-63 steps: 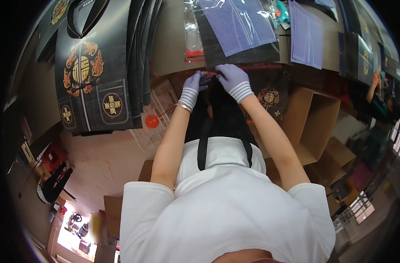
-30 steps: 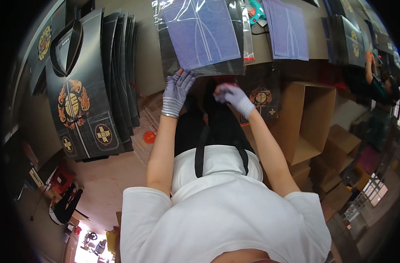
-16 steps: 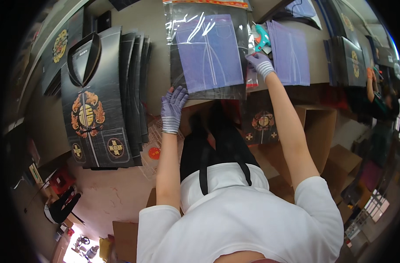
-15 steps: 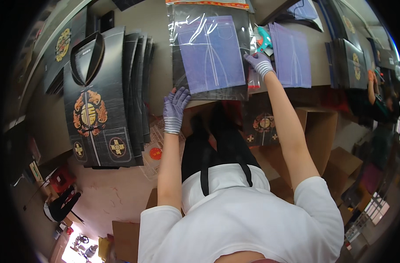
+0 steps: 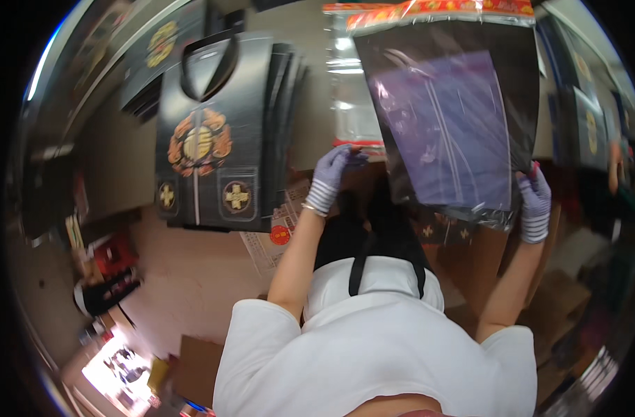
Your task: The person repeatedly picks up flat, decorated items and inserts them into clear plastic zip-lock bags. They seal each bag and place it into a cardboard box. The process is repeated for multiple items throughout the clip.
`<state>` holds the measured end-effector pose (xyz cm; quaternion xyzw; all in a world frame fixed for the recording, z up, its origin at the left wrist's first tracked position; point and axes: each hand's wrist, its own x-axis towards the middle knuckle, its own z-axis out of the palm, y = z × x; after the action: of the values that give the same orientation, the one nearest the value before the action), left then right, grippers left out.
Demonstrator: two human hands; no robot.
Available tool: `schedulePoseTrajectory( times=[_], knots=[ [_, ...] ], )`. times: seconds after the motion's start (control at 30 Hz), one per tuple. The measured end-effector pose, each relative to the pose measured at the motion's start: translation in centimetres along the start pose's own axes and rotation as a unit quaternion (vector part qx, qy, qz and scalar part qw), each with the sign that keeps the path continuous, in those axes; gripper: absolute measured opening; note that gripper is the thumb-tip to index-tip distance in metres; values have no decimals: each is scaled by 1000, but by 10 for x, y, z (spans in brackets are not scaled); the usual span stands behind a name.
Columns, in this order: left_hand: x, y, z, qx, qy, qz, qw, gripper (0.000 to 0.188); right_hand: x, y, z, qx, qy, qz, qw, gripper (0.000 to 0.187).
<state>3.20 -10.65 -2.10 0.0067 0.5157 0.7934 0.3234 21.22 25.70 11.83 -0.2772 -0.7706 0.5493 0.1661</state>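
My right hand (image 5: 534, 207), in a purple glove with a striped cuff, grips the lower right corner of a clear plastic package (image 5: 463, 139). Inside it lie a black sheet and a purple trouser-shaped piece; a red and orange band runs along its top. The package is tilted, its lower edge hanging past the table's front edge. My left hand (image 5: 335, 175), gloved the same way, has its fingers extended at the red lower edge of a flat clear bag (image 5: 352, 121) on the table. Whether the fingertips touch that bag I cannot tell.
On the left a thick stack of black jacket-shaped paper pieces (image 5: 216, 139) with gold emblems overhangs the table edge. More dark pieces (image 5: 166, 45) lie behind it. Printed paper (image 5: 279, 226) hangs below the table, and a cardboard box (image 5: 199, 368) sits on the floor behind me.
My right hand has carried the package to the right, uncovering the clear bag. My left hand has come away from the package's lower left corner. The view has also shifted.
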Motion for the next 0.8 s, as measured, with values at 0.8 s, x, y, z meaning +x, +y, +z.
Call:
schedulePoseTrajectory(
  times=[0.8],
  knots=[
    [-103, -61, -37, 242, -46, -160, 956, 21, -153, 131, -91, -533, -86, 234, 808, 29]
  ],
)
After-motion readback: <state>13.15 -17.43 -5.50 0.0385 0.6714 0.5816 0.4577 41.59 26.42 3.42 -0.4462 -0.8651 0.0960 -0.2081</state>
